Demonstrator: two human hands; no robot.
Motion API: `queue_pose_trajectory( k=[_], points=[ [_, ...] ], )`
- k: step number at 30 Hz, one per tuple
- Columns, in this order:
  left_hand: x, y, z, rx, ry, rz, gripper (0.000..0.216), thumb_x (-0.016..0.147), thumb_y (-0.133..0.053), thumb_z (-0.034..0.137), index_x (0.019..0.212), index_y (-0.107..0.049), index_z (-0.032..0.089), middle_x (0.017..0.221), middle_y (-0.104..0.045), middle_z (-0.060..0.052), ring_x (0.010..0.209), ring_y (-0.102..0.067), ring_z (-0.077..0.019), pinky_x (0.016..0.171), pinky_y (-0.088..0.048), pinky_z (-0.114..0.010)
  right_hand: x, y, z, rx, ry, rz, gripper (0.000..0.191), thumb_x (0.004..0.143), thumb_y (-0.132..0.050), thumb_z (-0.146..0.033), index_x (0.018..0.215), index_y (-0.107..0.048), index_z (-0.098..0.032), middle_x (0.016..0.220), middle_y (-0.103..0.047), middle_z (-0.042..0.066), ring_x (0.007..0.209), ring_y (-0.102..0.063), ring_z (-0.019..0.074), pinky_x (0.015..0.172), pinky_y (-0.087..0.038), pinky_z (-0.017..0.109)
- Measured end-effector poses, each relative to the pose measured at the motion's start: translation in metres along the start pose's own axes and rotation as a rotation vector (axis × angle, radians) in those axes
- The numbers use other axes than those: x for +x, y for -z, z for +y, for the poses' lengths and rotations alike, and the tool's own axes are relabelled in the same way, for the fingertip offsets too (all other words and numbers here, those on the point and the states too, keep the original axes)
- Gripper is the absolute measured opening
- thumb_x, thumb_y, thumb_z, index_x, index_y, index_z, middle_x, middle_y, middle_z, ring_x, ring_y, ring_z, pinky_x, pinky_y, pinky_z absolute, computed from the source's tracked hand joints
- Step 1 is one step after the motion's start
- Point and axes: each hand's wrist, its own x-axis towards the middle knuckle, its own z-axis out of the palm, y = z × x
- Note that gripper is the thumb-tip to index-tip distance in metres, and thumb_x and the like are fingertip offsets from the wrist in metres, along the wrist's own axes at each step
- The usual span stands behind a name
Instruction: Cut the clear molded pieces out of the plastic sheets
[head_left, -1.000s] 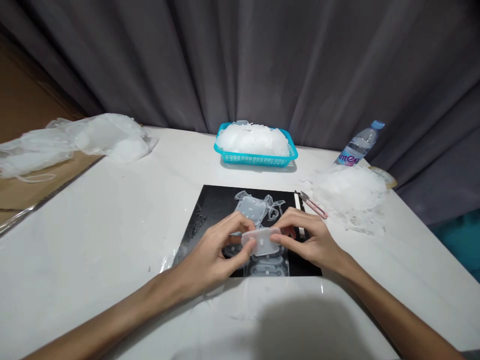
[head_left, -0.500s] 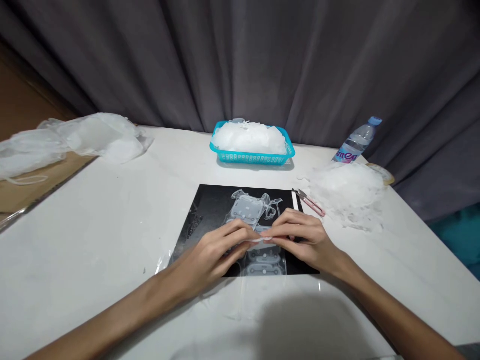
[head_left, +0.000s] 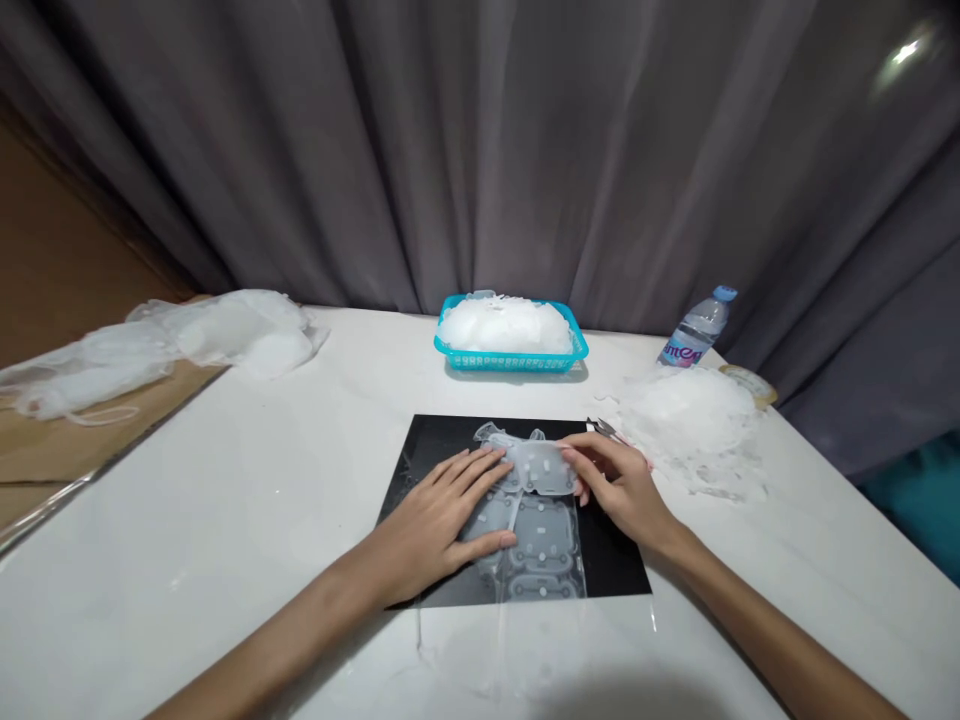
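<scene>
My left hand lies flat with fingers spread, pressing on translucent molded pieces over a black mat. Between the thumb and fingers of my right hand is the edge of a translucent, soft-looking molded sheet, raised above the others. Further molded pieces with rounded outlines and small dots lie in a column on the mat's near part. Part of the sheet is hidden by my left fingertips.
At the back stands a blue basket heaped with white translucent pieces. To the right are pink-handled thread snips, a pile of clear scraps, a tape roll and a water bottle. Plastic bags lie on cardboard at left.
My hands have moved apart from their shared pinch. The left has flattened onto the pieces, while the right holds the sheet out to the right. The camera view has tilted upward.
</scene>
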Motion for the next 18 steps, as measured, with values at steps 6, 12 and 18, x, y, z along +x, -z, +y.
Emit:
queue_pose_trajectory(
  k=[6,12,18],
  points=[
    [-0.010,-0.018,0.002,0.228,0.001,0.146,0.078,0.103,-0.043,0.068,0.162,-0.038,0.017,0.165,-0.043,-0.012,0.149,-0.047,-0.0329,0.120,-0.038,-0.050,0.076,0.007,0.014,-0.127,-0.018,0.200,0.046,0.102,-0.046,-0.058,0.114,-0.063,-0.016,0.078,-0.066,0.002,0.061,-0.066,0.0170,0.062,-0.060,0.032],
    [-0.013,-0.032,-0.001,0.297,0.035,0.246,0.076,0.103,-0.041,0.069,0.159,-0.044,0.017,0.162,-0.047,-0.015,0.143,-0.053,-0.0345,0.117,-0.041,-0.051,0.173,0.033,0.023,-0.447,-0.039,0.328,0.031,0.100,-0.048,-0.042,0.101,-0.064,-0.015,0.096,-0.069,0.010,0.093,-0.064,0.0239,0.086,-0.053,0.038],
    [-0.010,-0.015,0.001,0.165,0.075,0.213,0.069,0.105,-0.041,0.066,0.153,-0.051,0.017,0.156,-0.054,-0.017,0.138,-0.054,-0.0362,0.112,-0.044,-0.054,0.141,0.040,0.011,-0.757,-0.079,0.305,0.028,0.100,-0.049,-0.035,0.118,-0.060,-0.017,0.121,-0.063,0.017,0.113,-0.059,0.0296,0.088,-0.046,0.038]
  ],
)
